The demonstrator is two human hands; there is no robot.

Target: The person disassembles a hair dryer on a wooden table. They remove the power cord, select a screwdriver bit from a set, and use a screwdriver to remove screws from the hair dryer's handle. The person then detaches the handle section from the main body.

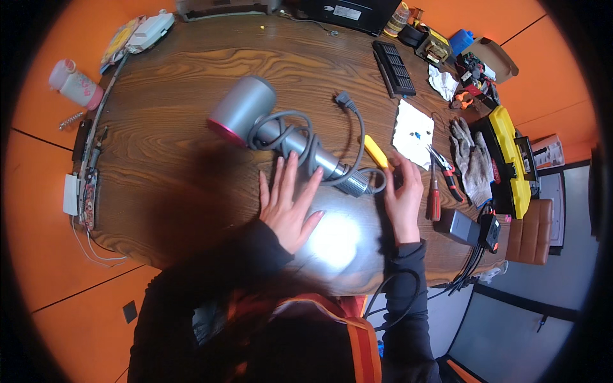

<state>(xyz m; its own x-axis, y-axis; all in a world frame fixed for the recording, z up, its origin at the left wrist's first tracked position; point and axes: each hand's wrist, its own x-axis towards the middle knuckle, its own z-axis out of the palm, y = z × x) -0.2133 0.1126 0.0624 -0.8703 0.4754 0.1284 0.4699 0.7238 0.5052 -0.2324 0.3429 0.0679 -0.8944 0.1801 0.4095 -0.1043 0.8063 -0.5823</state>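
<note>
A grey hair dryer [246, 105] with a pink rim lies on the wooden table, its handle slanting to the lower right. Its grey power cord [308, 143] winds loosely round the handle, and the plug [345, 99] rests beyond it. My left hand [287, 207] is open, fingers spread, with the fingertips at the handle and cord. At the right, my right hand [403, 191] has its thumb and fingers at the near end of a slim yellow tool [376, 152], pinching it; the tool's exact kind does not show.
Right of my right hand lie a red-handled screwdriver [435, 195], pliers [450, 179], grey gloves [474, 163] and a white paper [412, 134] with small parts on it. A yellow-black toolbox [514, 166] stands at the right edge. A black tray [394, 69] sits farther back.
</note>
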